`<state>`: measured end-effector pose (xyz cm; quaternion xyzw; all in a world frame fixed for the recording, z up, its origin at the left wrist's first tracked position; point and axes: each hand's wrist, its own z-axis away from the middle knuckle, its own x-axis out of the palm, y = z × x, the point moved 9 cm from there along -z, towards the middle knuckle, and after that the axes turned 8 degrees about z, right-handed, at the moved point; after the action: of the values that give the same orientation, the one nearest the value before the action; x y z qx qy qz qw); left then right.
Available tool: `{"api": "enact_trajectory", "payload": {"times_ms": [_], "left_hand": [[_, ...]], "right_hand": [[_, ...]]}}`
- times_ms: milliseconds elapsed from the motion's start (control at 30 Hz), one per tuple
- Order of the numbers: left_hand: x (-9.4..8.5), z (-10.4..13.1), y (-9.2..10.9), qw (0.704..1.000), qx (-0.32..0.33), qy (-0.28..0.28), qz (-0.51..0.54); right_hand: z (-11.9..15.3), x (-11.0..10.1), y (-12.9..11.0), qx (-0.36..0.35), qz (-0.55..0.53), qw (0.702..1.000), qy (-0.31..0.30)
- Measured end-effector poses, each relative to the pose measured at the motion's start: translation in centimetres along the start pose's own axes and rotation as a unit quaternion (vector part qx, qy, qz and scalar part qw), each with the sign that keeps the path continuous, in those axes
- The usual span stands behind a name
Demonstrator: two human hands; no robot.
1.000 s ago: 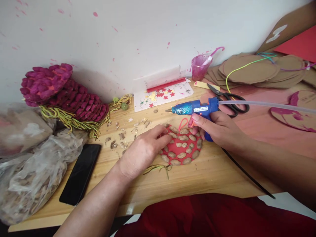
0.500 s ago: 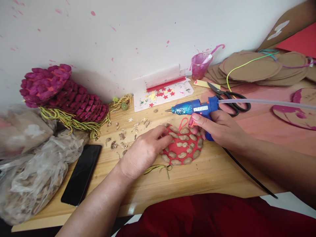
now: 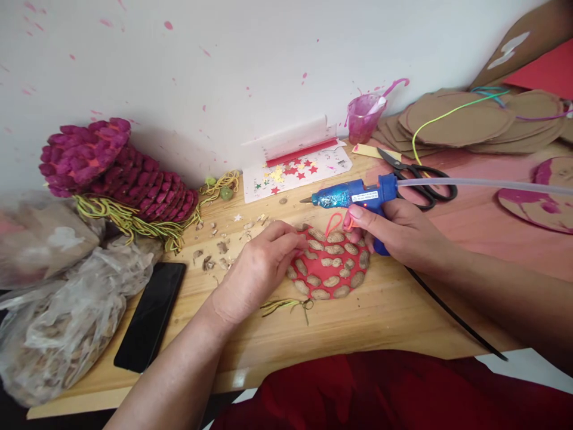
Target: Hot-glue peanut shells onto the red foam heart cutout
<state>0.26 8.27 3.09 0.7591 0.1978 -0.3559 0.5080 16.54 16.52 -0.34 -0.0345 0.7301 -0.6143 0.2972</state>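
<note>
A red disc (image 3: 319, 266) covered with several peanut shells (image 3: 334, 237) lies on the wooden table in front of me. My left hand (image 3: 271, 257) is at the disc's left edge, with thumb and fingers closed in a pinch. Whatever they hold, if anything, is hidden. In my right hand (image 3: 396, 230) is a blue hot glue gun (image 3: 344, 196), its nozzle pointing left above the disc. The thumb and finger of that hand also pinch an orange-red cord loop (image 3: 334, 223) at the disc's top edge.
Black scissors (image 3: 418, 185) lie behind the glue gun. Cardboard discs (image 3: 452, 122) are piled at the back right, near a pink-stained cup (image 3: 364, 116). On the left are a stack of magenta shell-covered discs (image 3: 134, 173), a phone (image 3: 150, 316) and a plastic bag (image 3: 85, 316).
My left hand has drawn slightly left and up, uncovering more shells on the disc's left side. My right hand keeps its grip on the glue gun with hardly any movement.
</note>
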Motion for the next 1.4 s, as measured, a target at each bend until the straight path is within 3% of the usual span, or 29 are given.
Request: {"api": "enact_trajectory", "payload": {"times_ms": [700, 900, 1133, 1400], "left_hand": [[1.4, 0.6, 2.4, 0.993, 0.063, -0.085, -0.061], [1.6, 0.6, 3.0, 0.988, 0.095, -0.084, -0.093], [1.8, 0.7, 2.8, 0.986, 0.09, -0.097, -0.103], [2.6, 0.9, 3.6, 0.965, 0.092, -0.134, -0.204]], "right_hand": [[0.0, 0.1, 0.3, 0.037, 0.005, 0.999, -0.005], [0.1, 0.3, 0.5, 0.051, 0.001, 0.999, -0.012], [0.1, 0.3, 0.8, 0.058, -0.003, 0.998, -0.009], [0.1, 0.3, 0.9, 0.066, -0.004, 0.998, -0.006]]}}
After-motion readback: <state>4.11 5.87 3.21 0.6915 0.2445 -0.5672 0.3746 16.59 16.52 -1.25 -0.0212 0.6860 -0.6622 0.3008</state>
